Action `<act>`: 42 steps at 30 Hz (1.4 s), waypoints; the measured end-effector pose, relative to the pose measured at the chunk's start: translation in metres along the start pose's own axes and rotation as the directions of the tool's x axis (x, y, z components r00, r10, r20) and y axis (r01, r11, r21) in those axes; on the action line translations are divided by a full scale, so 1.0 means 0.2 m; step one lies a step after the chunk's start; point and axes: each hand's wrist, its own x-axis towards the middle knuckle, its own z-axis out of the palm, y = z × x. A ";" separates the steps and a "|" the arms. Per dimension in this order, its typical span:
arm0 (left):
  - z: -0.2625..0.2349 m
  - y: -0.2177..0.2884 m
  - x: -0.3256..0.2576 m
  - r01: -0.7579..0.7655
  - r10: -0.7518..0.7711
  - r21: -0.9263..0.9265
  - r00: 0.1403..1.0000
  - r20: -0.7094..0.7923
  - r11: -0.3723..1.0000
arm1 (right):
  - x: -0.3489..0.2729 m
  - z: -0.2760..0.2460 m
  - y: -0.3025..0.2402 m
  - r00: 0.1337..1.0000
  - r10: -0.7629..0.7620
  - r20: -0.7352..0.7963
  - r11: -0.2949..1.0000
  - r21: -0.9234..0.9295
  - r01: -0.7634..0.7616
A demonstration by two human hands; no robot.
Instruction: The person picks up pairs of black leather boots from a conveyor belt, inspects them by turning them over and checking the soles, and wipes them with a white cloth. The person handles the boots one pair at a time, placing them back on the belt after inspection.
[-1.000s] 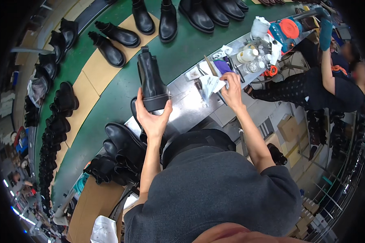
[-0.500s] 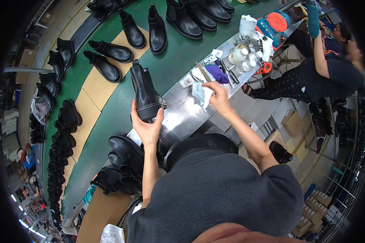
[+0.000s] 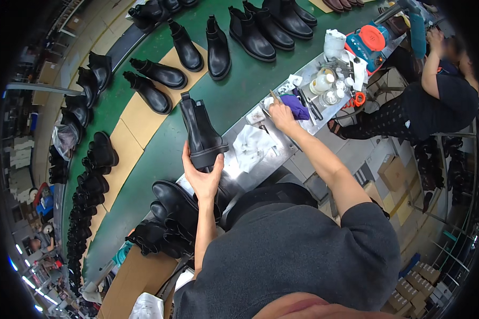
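Note:
My left hand (image 3: 203, 178) grips a black ankle boot (image 3: 199, 125) by its sole, holding it upright with the shaft away from me. On the metal strip to its right lies a crumpled white cloth (image 3: 251, 148), free of both hands. Beyond that cloth, my right hand (image 3: 283, 117) is closed at a thin tan stick-like tool (image 3: 274, 95); most of the tool is hidden by the fingers. A purple cloth (image 3: 295, 108) lies just right of this hand, with a white pad (image 3: 255, 116) to its left.
Black boots (image 3: 253, 40) stand along the green table (image 3: 165, 135). More boots (image 3: 170, 199) crowd beside my left forearm. Bottles (image 3: 322, 83), an orange tape roll (image 3: 360, 99) and a blue-orange device (image 3: 370, 42) occupy the metal strip's far end. A co-worker (image 3: 415, 101) is at right.
My right hand has let go of the white cloth, now spread on the metal strip, and moved to the tan tool. The left hand still holds the boot; the whole view has shifted slightly.

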 end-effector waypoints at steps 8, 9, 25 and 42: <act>0.00 0.01 0.00 0.037 -0.038 -0.030 0.999 -0.038 0.999 | 0.04 -0.30 0.20 0.945 0.326 0.031 0.725 0.634 -0.271; 0.00 0.01 0.01 0.033 -0.035 -0.034 0.999 -0.035 0.999 | 0.06 -0.36 0.22 0.911 0.378 0.165 0.624 0.682 -0.382; 0.01 0.00 0.09 0.041 -0.041 -0.036 0.999 -0.010 0.999 | 0.00 -0.47 0.10 0.983 0.006 -0.184 0.275 0.945 0.175; -0.01 0.05 0.10 0.063 -0.063 0.016 0.998 0.002 0.998 | -0.02 -0.34 0.43 0.681 0.712 0.174 -0.097 0.984 -0.150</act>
